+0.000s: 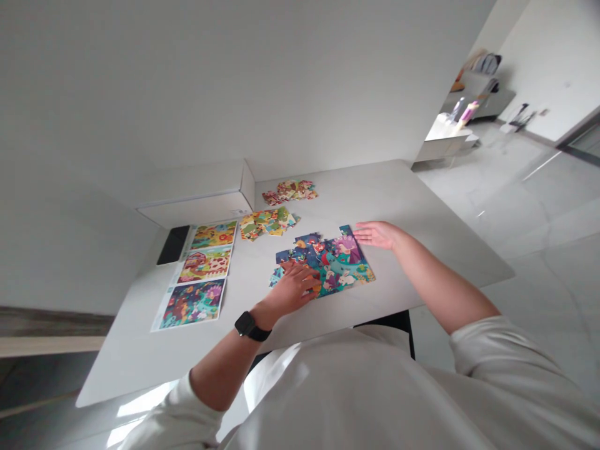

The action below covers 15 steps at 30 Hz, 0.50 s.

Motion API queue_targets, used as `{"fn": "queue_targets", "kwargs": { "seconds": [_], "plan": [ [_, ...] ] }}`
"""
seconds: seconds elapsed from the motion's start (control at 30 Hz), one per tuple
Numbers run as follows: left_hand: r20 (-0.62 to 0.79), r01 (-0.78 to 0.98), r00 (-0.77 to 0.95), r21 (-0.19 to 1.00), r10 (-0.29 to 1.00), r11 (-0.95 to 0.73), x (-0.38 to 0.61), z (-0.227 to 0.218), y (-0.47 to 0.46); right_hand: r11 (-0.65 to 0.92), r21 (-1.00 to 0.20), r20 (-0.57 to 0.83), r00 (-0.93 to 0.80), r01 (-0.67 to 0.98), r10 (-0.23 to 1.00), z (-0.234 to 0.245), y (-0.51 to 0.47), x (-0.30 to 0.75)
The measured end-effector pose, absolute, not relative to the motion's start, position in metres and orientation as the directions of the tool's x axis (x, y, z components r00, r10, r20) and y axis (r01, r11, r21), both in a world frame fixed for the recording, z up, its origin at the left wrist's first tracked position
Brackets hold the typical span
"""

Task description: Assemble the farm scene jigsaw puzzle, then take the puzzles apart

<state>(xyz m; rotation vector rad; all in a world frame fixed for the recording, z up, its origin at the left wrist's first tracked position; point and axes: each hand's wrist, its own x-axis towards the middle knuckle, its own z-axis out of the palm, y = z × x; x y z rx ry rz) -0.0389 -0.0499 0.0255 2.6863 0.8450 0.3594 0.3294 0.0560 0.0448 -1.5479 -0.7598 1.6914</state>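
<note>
A partly assembled jigsaw puzzle lies on the white table, showing a colourful cartoon scene on teal and blue. My left hand rests on its near left edge with curled fingers, and I cannot tell whether a piece is pinched under them. My right hand lies flat and empty on the table, its fingertips just beside the puzzle's far right corner. Two heaps of loose puzzle pieces lie beyond the puzzle.
Several printed picture sheets lie in a row along the table's left side. A black tablet or phone and a white box stand beyond them. A black watch circles my left wrist. A tiled floor surrounds the table's right side.
</note>
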Motion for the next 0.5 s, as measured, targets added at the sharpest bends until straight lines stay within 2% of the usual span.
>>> {"fn": "queue_targets", "kwargs": {
  "seconds": [0.13, 0.33, 0.5],
  "plan": [
    [0.148, 0.499, 0.804, 0.357, 0.575, -0.79, -0.05, 0.025, -0.05, -0.586, -0.81, -0.582, -0.096, -0.025, 0.808, 0.046, 0.074, 0.326],
    [0.202, 0.472, 0.803, 0.359, 0.56, -0.805, -0.074, 0.016, -0.052, -0.502, -0.835, -0.536, -0.128, 0.225, 0.835, 0.038, 0.081, 0.297],
    [0.207, 0.473, 0.796, 0.372, 0.568, -0.798, -0.088, 0.015, -0.057, -0.409, -0.848, -0.468, -0.115, 0.336, 0.876, 0.023, 0.077, 0.279]
  ]
}}
